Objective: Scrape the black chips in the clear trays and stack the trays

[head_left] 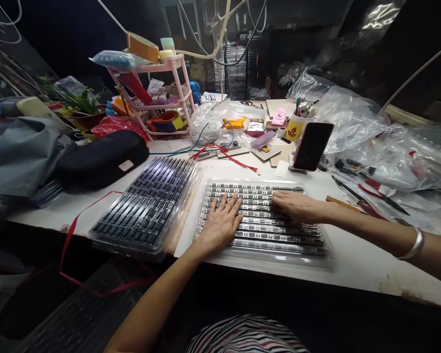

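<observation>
A clear plastic tray (318, 245) with rows of small dark components lies flat on the white table in front of me. My left hand (222, 223) rests palm down on its left half, fingers stretched out and spread. My right hand (297, 206) lies flat on the upper middle of the same tray, fingers extended toward the left. A silver bangle (413, 245) sits on my right wrist. Neither hand holds anything. A second stack of similar trays (147, 206) sits to the left, apart from both hands.
A black pouch (101, 157) and grey cloth lie at the left. A pink rack (158, 93), plastic bags (353, 117), a propped phone (311, 146), a yellow cup (293, 128), red cords (224, 153) and hand tools (367, 193) crowd the back and right. The table edge (279, 272) runs near me.
</observation>
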`<state>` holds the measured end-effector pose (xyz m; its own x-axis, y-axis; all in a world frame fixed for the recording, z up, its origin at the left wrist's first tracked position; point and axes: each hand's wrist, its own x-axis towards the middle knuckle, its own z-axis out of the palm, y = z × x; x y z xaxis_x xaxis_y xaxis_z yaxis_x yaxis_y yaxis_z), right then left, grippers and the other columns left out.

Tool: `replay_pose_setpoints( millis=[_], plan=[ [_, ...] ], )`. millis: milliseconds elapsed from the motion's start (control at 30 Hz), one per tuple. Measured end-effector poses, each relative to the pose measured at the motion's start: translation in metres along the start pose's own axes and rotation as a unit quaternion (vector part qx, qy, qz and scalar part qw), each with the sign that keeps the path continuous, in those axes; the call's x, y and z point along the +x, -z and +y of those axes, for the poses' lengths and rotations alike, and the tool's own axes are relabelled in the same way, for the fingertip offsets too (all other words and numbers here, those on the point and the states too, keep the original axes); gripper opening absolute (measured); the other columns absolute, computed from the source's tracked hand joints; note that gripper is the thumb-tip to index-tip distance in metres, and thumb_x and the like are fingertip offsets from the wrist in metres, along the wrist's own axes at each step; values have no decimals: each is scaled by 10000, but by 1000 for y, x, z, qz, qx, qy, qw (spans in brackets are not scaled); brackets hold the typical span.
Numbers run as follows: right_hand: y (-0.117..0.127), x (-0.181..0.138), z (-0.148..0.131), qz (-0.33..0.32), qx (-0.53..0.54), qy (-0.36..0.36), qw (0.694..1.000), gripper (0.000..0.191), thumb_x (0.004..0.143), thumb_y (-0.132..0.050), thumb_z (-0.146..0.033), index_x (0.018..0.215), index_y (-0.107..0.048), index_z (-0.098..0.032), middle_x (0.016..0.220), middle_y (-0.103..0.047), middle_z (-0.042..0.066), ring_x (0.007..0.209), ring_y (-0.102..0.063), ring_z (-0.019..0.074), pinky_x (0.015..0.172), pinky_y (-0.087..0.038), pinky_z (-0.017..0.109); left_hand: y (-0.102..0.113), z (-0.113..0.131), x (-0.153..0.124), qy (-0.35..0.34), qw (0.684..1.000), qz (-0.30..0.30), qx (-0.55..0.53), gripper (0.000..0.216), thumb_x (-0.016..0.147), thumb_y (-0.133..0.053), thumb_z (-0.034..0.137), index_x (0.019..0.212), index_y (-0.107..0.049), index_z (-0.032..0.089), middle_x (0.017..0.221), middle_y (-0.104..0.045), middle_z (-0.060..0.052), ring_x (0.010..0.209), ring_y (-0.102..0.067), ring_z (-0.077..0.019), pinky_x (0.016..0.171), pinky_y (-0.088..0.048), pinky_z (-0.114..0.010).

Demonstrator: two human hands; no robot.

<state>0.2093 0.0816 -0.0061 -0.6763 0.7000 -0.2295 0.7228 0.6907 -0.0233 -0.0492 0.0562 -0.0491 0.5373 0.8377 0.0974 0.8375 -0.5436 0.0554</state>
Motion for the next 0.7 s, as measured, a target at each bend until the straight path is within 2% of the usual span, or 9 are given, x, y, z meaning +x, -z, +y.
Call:
replay_pose_setpoints(
  millis=[67,133,200,233,333,433,533,600,700],
  plan=[
    [-1,-6,2,23,14,-5,1000,180,878,-375,-149,935,-546,-152,950,-565,103,835,-513,187,724,-412,297,2,2,1,2,1000,-4,-2,516,965,-204,398,1424,-317,192,1517,-240,-16,1400,-190,-272,1127,-168,-479],
    [-8,-9,2,88,38,-36,995,308,941,-313,-283,1108,-545,-169,1127,-554,125,993,-519,210,825,-410,345,4,5,2,6,1000,-9,-2,528,962,-216,405,1409,-348,158,1507,-268,-48,1390,-214,-289,1121,-184,-472],
    [-21,-7,1,153,51,-88,983,451,949,-279,-426,1318,-434,-217,1349,-451,118,1217,-416,251,958,-339,432,6,7,3,6,1000,-12,-1,544,958,-228,424,1401,-361,138,1500,-284,-69,1385,-222,-306,1119,-187,-470],
    [-28,-5,0,165,50,-112,979,517,942,-263,-480,1388,-354,-237,1430,-374,103,1304,-322,268,1009,-277,476,6,8,4,6,1000,-13,0,550,956,-233,434,1402,-360,137,1499,-287,-72,1386,-218,-310,1120,-181,-471],
    [-41,3,-4,120,40,-126,984,603,924,-251,-551,1448,-249,-253,1511,-245,71,1384,-155,288,1049,-182,532,5,8,4,8,1000,-13,4,561,953,-240,452,1412,-340,146,1506,-271,-68,1393,-193,-309,1126,-161,-471],
    [-32,7,-10,120,20,-123,985,495,939,-322,-467,1377,-388,-247,1460,-342,97,1331,-271,310,987,-270,519,2,8,2,7,1000,-10,4,575,956,-212,462,1418,-328,139,1514,-247,-70,1397,-179,-306,1129,-158,-472],
    [-12,11,-21,127,-15,-99,987,288,939,-376,-260,1117,-591,-186,1194,-563,120,1097,-494,257,869,-370,402,1,7,1,2,1000,-5,3,579,957,-196,464,1418,-328,140,1517,-243,-66,1396,-182,-309,1128,-158,-480],
    [-2,18,-29,107,-19,-75,991,205,913,-416,-185,983,-609,-168,1007,-612,95,928,-549,204,769,-397,317,0,7,0,0,1000,0,2,570,957,-202,460,1417,-330,146,1516,-249,-61,1395,-189,-306,1128,-158,-481],
    [2,33,-40,84,-18,-76,993,152,868,-463,-128,961,-576,-169,892,-613,82,804,-561,188,646,-387,275,0,6,-1,-3,1000,9,-7,563,957,-216,458,1410,-340,148,1511,-265,-60,1396,-190,-296,1129,-160,-479]
  ],
)
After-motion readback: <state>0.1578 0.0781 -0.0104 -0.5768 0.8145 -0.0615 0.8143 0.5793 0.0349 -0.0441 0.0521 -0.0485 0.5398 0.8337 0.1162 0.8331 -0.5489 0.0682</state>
